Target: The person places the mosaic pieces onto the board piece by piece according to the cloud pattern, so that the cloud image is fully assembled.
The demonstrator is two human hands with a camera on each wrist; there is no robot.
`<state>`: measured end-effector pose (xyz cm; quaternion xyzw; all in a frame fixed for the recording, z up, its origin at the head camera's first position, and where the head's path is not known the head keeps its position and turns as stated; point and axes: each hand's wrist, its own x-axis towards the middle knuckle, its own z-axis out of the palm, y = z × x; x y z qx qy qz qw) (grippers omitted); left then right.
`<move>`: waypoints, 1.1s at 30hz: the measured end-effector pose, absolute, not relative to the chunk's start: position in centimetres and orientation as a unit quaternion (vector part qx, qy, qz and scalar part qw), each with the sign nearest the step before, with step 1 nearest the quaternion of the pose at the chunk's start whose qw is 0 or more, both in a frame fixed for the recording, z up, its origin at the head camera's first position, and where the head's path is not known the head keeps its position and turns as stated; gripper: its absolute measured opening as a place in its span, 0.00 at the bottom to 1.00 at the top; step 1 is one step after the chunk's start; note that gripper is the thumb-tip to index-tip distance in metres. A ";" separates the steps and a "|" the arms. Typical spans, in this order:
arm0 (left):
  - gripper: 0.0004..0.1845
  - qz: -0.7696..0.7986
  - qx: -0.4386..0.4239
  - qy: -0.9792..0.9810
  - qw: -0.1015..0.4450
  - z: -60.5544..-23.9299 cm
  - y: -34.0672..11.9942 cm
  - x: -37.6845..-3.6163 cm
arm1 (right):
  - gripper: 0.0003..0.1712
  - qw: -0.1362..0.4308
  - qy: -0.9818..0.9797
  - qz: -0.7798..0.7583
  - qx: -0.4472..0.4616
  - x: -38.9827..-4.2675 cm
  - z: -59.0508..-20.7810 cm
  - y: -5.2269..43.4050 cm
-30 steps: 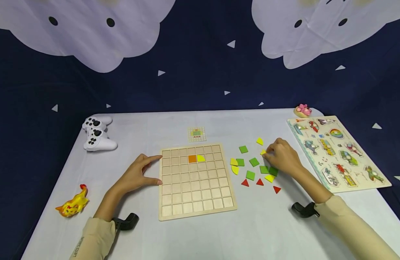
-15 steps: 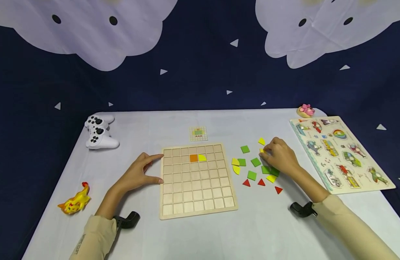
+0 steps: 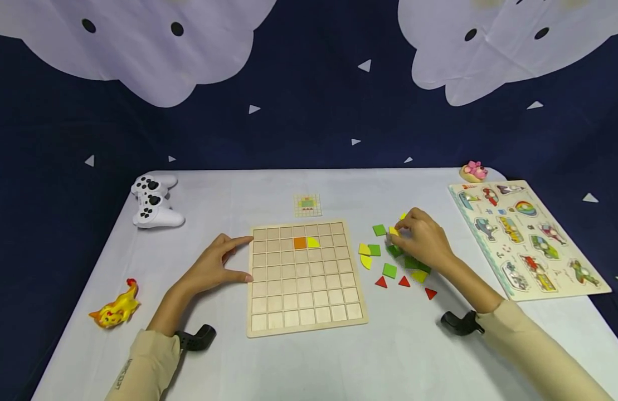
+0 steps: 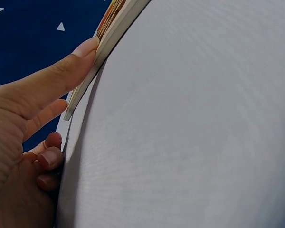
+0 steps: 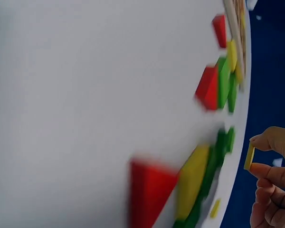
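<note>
A wooden grid board (image 3: 307, 285) lies flat, with an orange square (image 3: 300, 243) and a yellow quarter-circle (image 3: 313, 242) side by side in its cells. My left hand (image 3: 210, 266) is at the board's left side, thumb and index finger spread and touching the edge; in the left wrist view the thumb (image 4: 71, 66) presses against the rim. Between thumb and index finger, my right hand (image 3: 425, 240) pinches a thin yellow tile (image 5: 250, 156), raised above the table in the right wrist view. Below and left of it lie green square tiles (image 3: 389, 270), yellow tiles (image 3: 366, 262) and red triangles (image 3: 404, 281).
Behind the board lies a small pattern card (image 3: 307, 205). A picture puzzle board (image 3: 526, 239) is at the right, with a pink toy (image 3: 474, 171) behind it. On the left are a white game controller (image 3: 155, 201) and a yellow cat figure (image 3: 117, 306).
My right hand has drawn left and slightly up with the yellow tile, now over the green tiles. My left hand stays at the board's edge. The head view has shifted slightly.
</note>
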<state>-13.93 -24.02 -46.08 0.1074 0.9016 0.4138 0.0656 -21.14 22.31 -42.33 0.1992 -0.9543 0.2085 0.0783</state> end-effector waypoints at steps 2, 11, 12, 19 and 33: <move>0.48 0.414 0.108 0.901 0.068 -46.0 -24.0 -13.9 | 0.15 0.074 -0.952 0.211 0.211 -20.9 -42.1 21.3; 0.48 0.416 0.103 0.901 0.073 -46.1 -24.1 -13.9 | 0.15 0.068 -0.941 0.206 0.258 -20.1 -42.0 17.4; 0.48 0.415 0.103 0.901 0.072 -46.1 -24.1 -13.9 | 0.15 0.067 -0.940 0.206 0.263 -20.0 -42.1 16.9; 0.48 0.415 0.105 0.901 0.070 -46.0 -24.1 -13.9 | 0.14 0.062 -0.927 0.209 0.305 -19.2 -42.2 14.0; 0.49 0.415 0.104 0.901 0.076 -45.9 -24.0 -14.0 | 0.13 0.051 -0.918 0.194 0.343 -18.7 -43.3 10.7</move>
